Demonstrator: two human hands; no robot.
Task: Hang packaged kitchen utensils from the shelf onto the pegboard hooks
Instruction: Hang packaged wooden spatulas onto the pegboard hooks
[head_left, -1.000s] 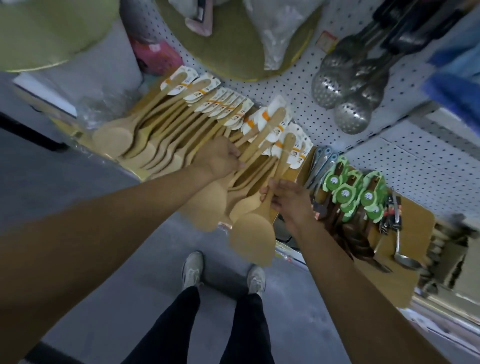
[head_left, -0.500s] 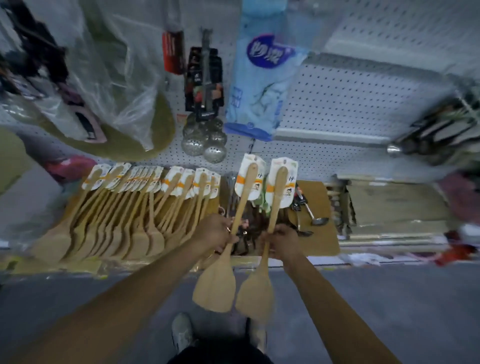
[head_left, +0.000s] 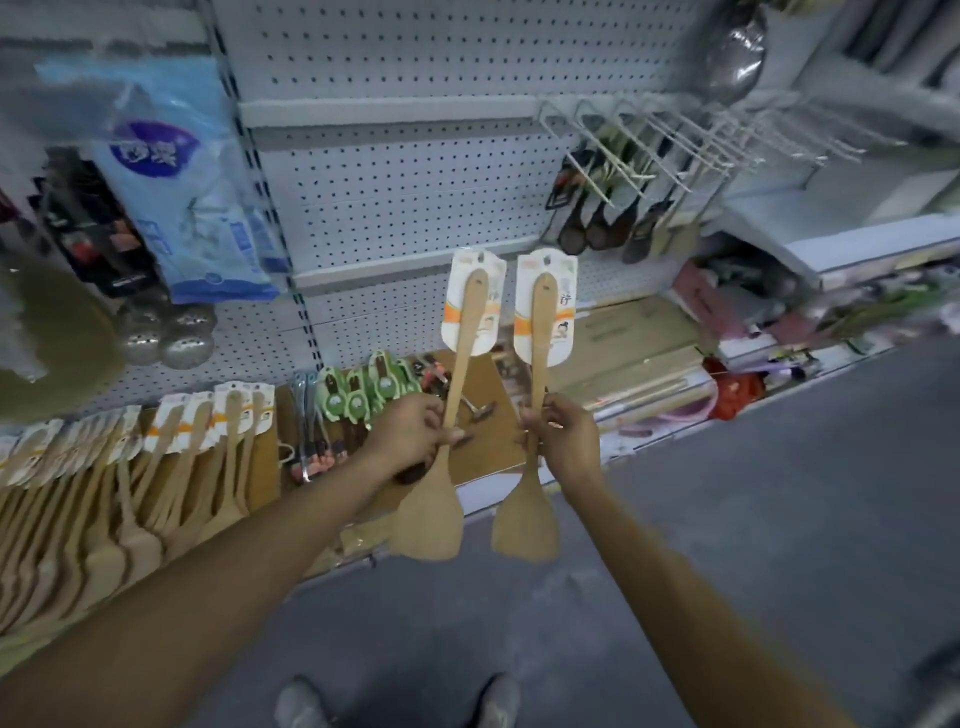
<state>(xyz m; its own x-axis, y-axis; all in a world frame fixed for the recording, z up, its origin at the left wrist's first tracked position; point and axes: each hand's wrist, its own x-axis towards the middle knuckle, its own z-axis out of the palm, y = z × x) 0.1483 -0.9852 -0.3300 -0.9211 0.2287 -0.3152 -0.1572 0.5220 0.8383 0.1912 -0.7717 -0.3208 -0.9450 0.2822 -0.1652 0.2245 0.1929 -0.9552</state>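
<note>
My left hand (head_left: 410, 434) grips the handle of one pale wooden spatula with a white-and-orange card (head_left: 451, 415); my right hand (head_left: 563, 441) pinches the handle of a second, matching spatula (head_left: 535, 415). I hold both upright, blades down, side by side and apart, before the white pegboard (head_left: 405, 202). Bare wire hooks (head_left: 675, 140) jut out upper right. More carded wooden spatulas (head_left: 130, 467) lie on the shelf at left.

A white perforated wall panel (head_left: 415, 171) fills the upper middle of the frame, with a dark metal upright (head_left: 260, 197) running down its left side. A grey concrete floor (head_left: 753, 493) covers the lower right. The light is dim and bluish.
</note>
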